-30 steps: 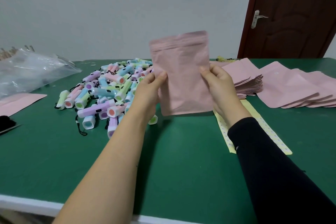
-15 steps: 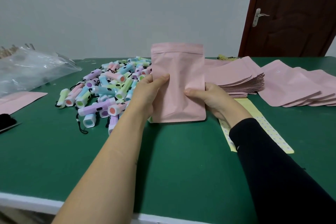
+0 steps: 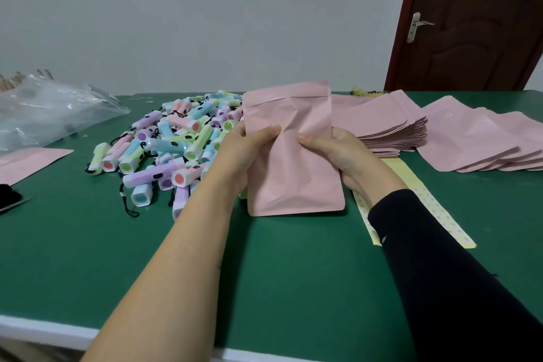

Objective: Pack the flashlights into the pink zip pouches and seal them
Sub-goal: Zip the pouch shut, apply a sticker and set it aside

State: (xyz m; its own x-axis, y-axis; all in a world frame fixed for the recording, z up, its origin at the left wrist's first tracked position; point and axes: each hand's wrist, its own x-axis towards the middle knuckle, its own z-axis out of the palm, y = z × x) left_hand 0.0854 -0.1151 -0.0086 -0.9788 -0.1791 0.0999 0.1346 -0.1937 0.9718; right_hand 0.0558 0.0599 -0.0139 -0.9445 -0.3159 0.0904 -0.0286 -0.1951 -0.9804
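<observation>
A: Status on the hands?

B: I see both on one pink pouch (image 3: 293,173). The left hand (image 3: 244,150) grips its left edge, thumb on the front, fingers behind. The right hand (image 3: 343,153) grips the right edge the same way. Neither holds anything else.

A: Pouch position?

B: Upright, zip end up, over the middle of the green table (image 3: 88,258). The front panel is creased between the two thumbs. The bottom edge is low, close to the table surface, and I can't tell if it touches. I can't tell whether the zip is closed or what's inside.

A: Flashlights?

B: A pile of flashlights (image 3: 176,141) lies on the table, left of the pouch and partly behind the left hand. Pastel bodies: purple, blue, green, pink. Black wrist cords. All loose, none in hand.

A: Spare pouches?

B: A stack of pouches (image 3: 390,126) lies flat just right of the right hand. Fanned pouches (image 3: 484,141) lie further right, overlapping. A single pouch (image 3: 26,161) is at the far left edge, just beside a clear plastic bag (image 3: 50,114).

A: Anything else?

B: A yellow strip (image 3: 435,214) lies flat on the table, passing under the right wrist. There's a black sleeve (image 3: 440,273) on the right arm, and the left arm is bare. A dark door (image 3: 476,23) is behind the table on the right.
</observation>
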